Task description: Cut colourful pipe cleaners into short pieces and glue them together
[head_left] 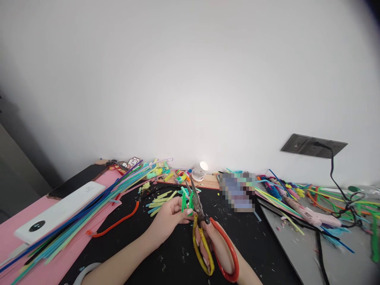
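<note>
Left hand (171,214), green pipe cleaners (183,200) at its fingertips.

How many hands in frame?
2: left hand holding green fuzzy stems; right hand to its right, holding the red-and-yellow-handled scissors. No others visible.

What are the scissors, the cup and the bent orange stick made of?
Scissors: the blades look like shiny metal, grey and catching light; the smooth red and yellow handles are probably plastic. Cup: likely paper, with a white, printed wall, though plastic is possible. Orange stick: fuzzy-looking fibre, perhaps over hidden wire, since it holds a curve.
</note>
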`<move>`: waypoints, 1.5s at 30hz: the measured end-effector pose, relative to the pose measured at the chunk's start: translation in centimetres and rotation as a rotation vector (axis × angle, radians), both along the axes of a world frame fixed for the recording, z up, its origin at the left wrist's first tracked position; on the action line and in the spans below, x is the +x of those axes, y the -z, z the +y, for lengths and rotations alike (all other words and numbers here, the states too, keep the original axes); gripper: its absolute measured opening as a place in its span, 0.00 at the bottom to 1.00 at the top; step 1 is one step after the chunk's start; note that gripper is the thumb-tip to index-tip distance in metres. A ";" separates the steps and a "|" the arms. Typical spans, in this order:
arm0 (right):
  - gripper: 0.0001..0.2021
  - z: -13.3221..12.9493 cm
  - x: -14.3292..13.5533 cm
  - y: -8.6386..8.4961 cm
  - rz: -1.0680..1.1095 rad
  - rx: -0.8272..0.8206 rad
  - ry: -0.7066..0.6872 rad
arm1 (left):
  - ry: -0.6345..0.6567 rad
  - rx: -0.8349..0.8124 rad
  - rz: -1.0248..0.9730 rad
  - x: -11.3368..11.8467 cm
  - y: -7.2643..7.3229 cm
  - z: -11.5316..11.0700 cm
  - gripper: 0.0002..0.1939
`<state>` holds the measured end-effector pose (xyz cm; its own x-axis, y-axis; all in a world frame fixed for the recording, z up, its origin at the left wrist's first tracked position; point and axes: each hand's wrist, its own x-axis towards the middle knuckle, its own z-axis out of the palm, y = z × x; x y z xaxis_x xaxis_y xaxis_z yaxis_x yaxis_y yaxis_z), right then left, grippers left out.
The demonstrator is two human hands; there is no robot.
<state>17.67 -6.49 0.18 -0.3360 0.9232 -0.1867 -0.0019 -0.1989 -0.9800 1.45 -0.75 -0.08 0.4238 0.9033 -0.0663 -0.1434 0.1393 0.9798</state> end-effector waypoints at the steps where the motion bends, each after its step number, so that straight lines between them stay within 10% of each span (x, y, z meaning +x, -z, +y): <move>1: 0.28 0.1 0.0 0.1 0.020 -0.018 0.013 | 0.006 -0.002 -0.011 0.0 -0.1 0.0 0.12; 31: 0.25 -0.6 0.4 -0.9 0.172 -0.004 -0.153 | -0.040 -0.014 0.067 -0.2 -0.8 0.1 0.12; 45: 0.30 0.3 -0.7 0.6 0.199 -0.182 0.087 | -0.007 -0.009 0.077 -0.1 -0.6 0.1 0.13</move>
